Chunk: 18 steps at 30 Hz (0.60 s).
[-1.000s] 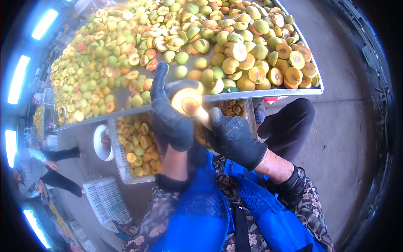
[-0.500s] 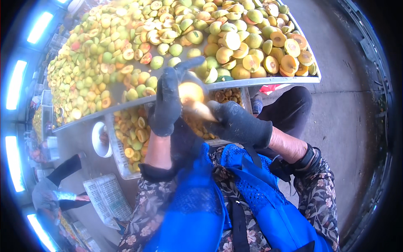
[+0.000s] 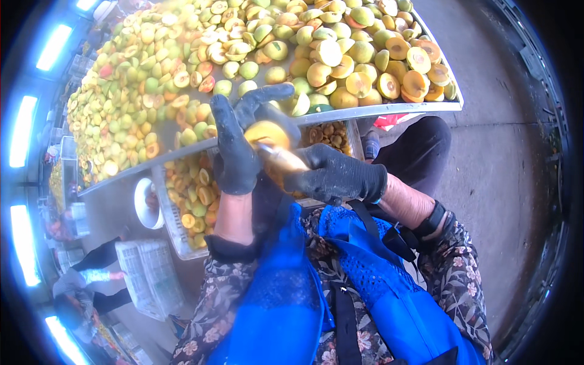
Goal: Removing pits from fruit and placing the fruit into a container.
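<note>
My left hand (image 3: 238, 141), in a dark work glove, is shut around a round yellow-orange fruit (image 3: 265, 132) held just below the table edge. My right hand (image 3: 336, 175), also gloved, grips a small tool with a pale handle (image 3: 283, 159) whose tip is pressed into the fruit. Both hands are close together above my blue apron. The tool's working end is hidden inside the fruit.
A large metal-edged table (image 3: 389, 109) carries several whole and halved yellow-green fruits (image 3: 328, 55). Beneath it stand a crate of cut halves (image 3: 188, 194), a white bowl (image 3: 143, 204) and an empty white crate (image 3: 146, 277). Another person (image 3: 91, 283) crouches at the lower left. Concrete floor lies to the right.
The view has shifted slightly. Both hands stay joined on the fruit, with the left fingers turned further over it and the right hand working the tool at its underside.
</note>
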{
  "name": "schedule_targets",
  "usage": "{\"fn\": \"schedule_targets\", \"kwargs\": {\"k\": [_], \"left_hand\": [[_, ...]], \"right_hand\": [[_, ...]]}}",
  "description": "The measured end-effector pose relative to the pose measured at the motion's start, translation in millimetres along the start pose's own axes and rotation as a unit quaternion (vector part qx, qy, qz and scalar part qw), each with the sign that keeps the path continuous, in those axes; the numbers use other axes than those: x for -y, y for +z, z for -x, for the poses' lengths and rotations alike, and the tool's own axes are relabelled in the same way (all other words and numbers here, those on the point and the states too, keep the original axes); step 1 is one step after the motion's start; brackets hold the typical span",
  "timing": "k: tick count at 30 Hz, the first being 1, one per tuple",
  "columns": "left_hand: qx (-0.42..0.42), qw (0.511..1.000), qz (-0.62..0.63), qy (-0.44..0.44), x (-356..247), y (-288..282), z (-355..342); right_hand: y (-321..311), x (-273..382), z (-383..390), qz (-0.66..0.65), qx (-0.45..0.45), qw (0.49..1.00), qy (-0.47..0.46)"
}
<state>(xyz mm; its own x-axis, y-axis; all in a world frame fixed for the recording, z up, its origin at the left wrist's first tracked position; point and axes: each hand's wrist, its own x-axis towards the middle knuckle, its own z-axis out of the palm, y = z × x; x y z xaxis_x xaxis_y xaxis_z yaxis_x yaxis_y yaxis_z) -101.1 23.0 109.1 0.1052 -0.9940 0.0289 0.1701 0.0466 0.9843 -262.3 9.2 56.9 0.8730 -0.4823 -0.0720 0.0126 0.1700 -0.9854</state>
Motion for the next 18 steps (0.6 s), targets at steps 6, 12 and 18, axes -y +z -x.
{"fn": "schedule_targets", "kwargs": {"k": [6, 12, 18], "left_hand": [[-0.016, 0.995, 0.099, 0.023, 20.0, -0.8, -6.5], [0.024, 0.900, 0.433, -0.040, 60.3, -23.8, -27.8], [-0.076, 0.968, 0.240, 0.004, 58.0, -29.3, -31.1]], "right_hand": [[-13.6, 2.2, 0.1, -0.087, 0.038, 0.986, 0.136], [-17.7, -23.9, 4.2, -0.198, 0.089, 0.975, 0.056], [-22.2, -71.6, 9.6, 0.137, -0.246, 0.957, -0.076]]}}
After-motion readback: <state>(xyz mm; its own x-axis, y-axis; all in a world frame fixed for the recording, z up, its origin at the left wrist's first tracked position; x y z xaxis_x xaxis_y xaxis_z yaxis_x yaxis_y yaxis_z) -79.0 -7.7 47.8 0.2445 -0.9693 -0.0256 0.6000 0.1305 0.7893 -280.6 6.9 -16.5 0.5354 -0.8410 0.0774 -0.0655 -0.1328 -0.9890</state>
